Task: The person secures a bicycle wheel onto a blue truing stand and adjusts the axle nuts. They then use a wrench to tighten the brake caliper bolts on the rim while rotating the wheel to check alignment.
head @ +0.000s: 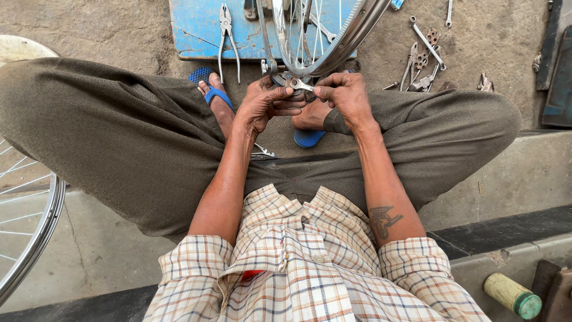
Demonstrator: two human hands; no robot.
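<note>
Here both hands — left hand [262,104], right hand [344,95] — pinch a small spanner [301,85] at the wheel rim [351,36] (fingers pressed tight); next I'd turn gently.

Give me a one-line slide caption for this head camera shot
Seated person's left hand and right hand work a small wrench at a bicycle wheel, pliers nearby.
</note>
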